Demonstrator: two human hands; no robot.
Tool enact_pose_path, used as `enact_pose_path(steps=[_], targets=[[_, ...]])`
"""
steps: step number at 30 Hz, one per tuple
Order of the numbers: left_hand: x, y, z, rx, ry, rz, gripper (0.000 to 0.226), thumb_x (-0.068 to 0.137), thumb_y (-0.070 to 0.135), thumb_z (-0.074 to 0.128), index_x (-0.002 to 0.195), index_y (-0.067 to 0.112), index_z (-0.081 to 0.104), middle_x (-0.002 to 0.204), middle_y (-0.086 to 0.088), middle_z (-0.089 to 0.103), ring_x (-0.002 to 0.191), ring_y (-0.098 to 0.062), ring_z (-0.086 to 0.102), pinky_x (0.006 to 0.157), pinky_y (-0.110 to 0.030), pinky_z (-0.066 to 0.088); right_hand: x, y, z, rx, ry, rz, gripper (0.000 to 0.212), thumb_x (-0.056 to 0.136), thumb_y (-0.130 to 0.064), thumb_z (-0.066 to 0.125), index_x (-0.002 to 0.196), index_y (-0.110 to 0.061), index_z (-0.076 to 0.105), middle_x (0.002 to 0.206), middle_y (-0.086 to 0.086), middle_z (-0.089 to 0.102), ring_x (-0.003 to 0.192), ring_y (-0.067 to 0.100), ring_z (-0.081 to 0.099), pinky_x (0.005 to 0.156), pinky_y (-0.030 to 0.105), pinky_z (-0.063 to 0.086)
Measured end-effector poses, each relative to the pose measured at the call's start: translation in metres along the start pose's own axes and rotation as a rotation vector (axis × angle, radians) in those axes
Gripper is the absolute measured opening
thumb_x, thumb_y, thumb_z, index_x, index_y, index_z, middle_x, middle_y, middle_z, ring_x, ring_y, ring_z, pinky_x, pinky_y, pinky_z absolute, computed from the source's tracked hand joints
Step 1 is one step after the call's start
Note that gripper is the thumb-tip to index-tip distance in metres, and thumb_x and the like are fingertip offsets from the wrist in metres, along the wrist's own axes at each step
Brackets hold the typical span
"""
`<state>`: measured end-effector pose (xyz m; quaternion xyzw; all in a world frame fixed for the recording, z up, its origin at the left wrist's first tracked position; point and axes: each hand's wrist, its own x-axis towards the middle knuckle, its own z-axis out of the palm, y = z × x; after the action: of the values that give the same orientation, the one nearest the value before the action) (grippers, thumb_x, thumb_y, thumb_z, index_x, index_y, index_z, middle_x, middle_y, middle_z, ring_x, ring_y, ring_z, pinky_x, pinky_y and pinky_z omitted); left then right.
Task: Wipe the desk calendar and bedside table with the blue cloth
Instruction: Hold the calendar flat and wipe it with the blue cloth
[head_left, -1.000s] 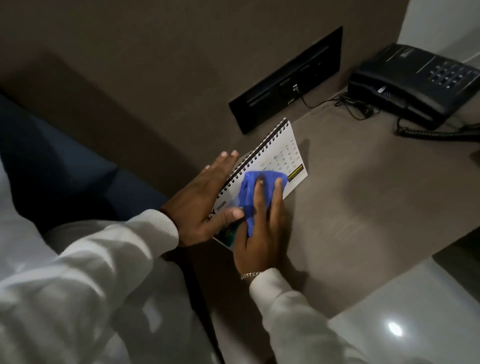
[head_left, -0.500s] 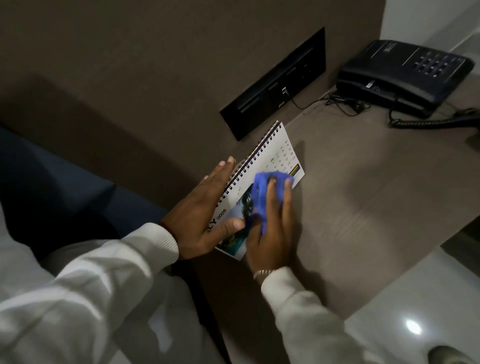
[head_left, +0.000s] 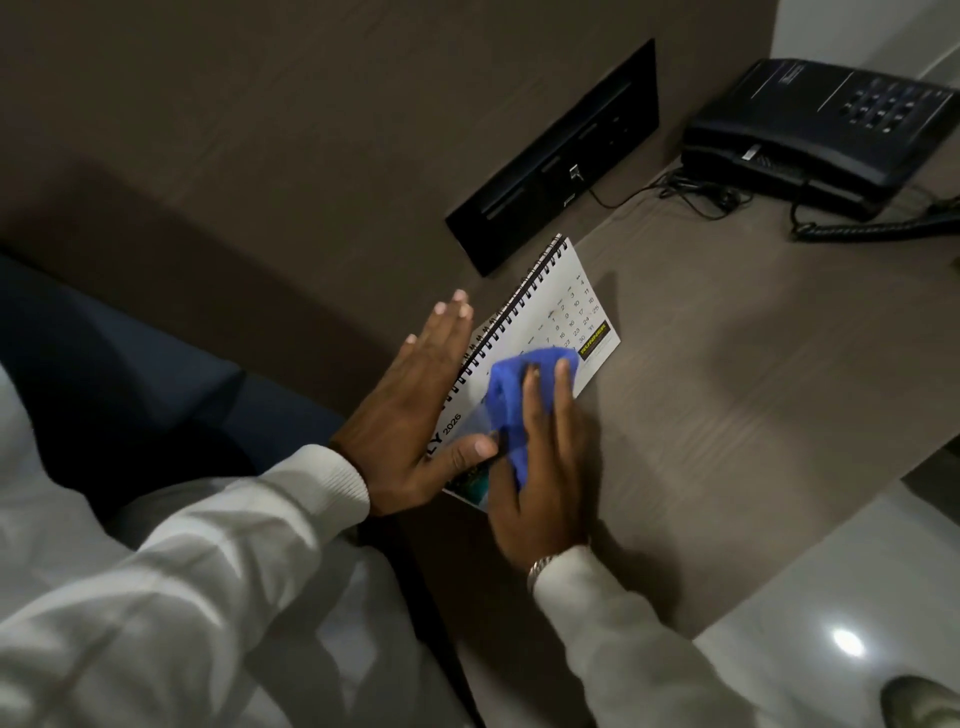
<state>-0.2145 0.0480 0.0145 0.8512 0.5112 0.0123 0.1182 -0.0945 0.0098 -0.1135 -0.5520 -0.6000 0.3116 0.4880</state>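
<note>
Your left hand stands nearly on edge against the spiral-bound side of the desk calendar, fingers straight and pressed together, pointing away from you toward the wall panel. Its thumb lies across the lower part of the printed page, so the left grip is a loose open pinch that steadies the calendar between thumb and flat fingers, not a closed fist. Your right hand lies palm down on the blue cloth, fingers extended and slightly spread, pressing the bunched cloth flat against the calendar's face; that grip is a flat press with nothing curled around the cloth. The cloth covers the middle of the page, with the date grid showing above it and a picture strip below it. Both wrists come in from the lower edge in pale sleeves, and a metal bracelet shows at the right cuff.

The calendar rests on the brown surface near its rear left corner, just beside the black wall socket panel. A black telephone sits well apart at the far right, its coiled cord trailing on the surface.
</note>
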Motion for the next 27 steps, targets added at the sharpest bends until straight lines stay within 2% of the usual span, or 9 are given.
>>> enact_pose_path(steps=[3,7,10,14,17,19,22,24,27], targets=[[0.001,0.003,-0.001,0.090,0.037,0.023,0.102,0.085,0.076,0.021,0.155,0.007,-0.005,0.164,-0.007,-0.019,0.154,-0.026,-0.015,0.123,-0.056,0.001,-0.020,-0.004,0.007,-0.031,-0.043,-0.049,0.070,0.097,-0.047,0.034,0.153,-0.030,-0.003,0.165,0.014,0.006,0.151,0.033,0.011,0.117,0.057,0.025],[0.001,0.002,-0.001,0.112,0.020,0.048,0.102,0.086,0.075,0.022,0.155,0.004,-0.002,0.165,-0.009,-0.014,0.154,-0.026,-0.014,0.124,-0.054,-0.001,0.002,-0.005,0.013,0.019,-0.016,-0.071,0.087,0.090,-0.025,0.053,0.152,-0.033,-0.008,0.164,0.012,-0.003,0.152,0.035,0.001,0.120,0.043,0.006],[0.001,-0.001,-0.003,0.133,-0.008,0.056,0.103,0.085,0.076,0.022,0.155,0.005,-0.002,0.166,-0.010,-0.010,0.155,-0.024,-0.014,0.125,-0.051,-0.001,0.037,0.002,0.010,0.063,-0.006,-0.075,0.078,0.093,-0.034,0.046,0.150,-0.038,-0.008,0.164,0.008,-0.005,0.152,0.031,-0.005,0.122,0.041,0.003],[0.003,-0.002,-0.004,0.108,-0.029,0.077,0.102,0.086,0.074,0.026,0.156,0.006,-0.002,0.168,-0.009,-0.007,0.155,-0.024,-0.012,0.125,-0.051,0.003,0.073,0.012,0.001,0.102,0.073,0.036,0.060,0.097,-0.049,0.029,0.147,-0.041,-0.004,0.165,0.012,0.006,0.152,0.029,0.005,0.121,0.051,0.020],[0.004,-0.002,-0.004,0.067,-0.036,0.079,0.102,0.087,0.072,0.029,0.156,0.005,-0.002,0.168,-0.009,-0.007,0.155,-0.026,-0.009,0.124,-0.056,0.009,0.054,0.012,-0.004,0.015,0.065,0.052,0.059,0.097,-0.059,0.016,0.145,-0.048,-0.016,0.165,0.009,0.007,0.150,0.028,0.017,0.116,0.044,0.029],[0.004,-0.003,-0.004,0.070,-0.031,0.086,0.102,0.087,0.072,0.030,0.156,0.005,-0.001,0.168,-0.010,-0.005,0.156,-0.027,-0.007,0.123,-0.058,0.011,0.035,0.008,-0.003,-0.076,0.019,0.022,0.064,0.097,-0.055,0.025,0.148,-0.042,-0.012,0.165,0.010,0.007,0.148,0.031,0.022,0.113,0.041,0.029],[0.002,-0.005,-0.003,0.068,-0.033,0.089,0.102,0.086,0.073,0.032,0.156,0.009,-0.002,0.168,-0.007,-0.006,0.156,-0.026,-0.006,0.124,-0.056,0.011,0.042,-0.004,0.000,0.076,-0.011,-0.006,0.064,0.095,-0.062,0.025,0.148,-0.041,-0.004,0.165,0.010,0.003,0.151,0.029,0.009,0.119,0.036,0.008],[0.002,-0.006,-0.003,0.073,-0.039,0.094,0.103,0.085,0.073,0.033,0.157,0.009,-0.003,0.168,-0.005,-0.007,0.156,-0.024,-0.006,0.124,-0.054,0.010,0.067,-0.009,-0.001,0.243,0.065,0.037,0.059,0.096,-0.058,0.027,0.147,-0.037,0.005,0.165,0.011,0.006,0.152,0.025,0.005,0.123,0.039,0.011],[0.002,-0.005,-0.003,0.059,-0.043,0.094,0.102,0.086,0.072,0.033,0.156,0.008,-0.002,0.168,-0.006,-0.006,0.156,-0.025,-0.006,0.123,-0.057,0.012,0.095,-0.002,-0.009,0.289,0.146,0.139,0.064,0.098,-0.036,0.040,0.152,-0.030,0.007,0.165,0.003,0.010,0.152,0.017,0.007,0.122,0.042,0.019]])
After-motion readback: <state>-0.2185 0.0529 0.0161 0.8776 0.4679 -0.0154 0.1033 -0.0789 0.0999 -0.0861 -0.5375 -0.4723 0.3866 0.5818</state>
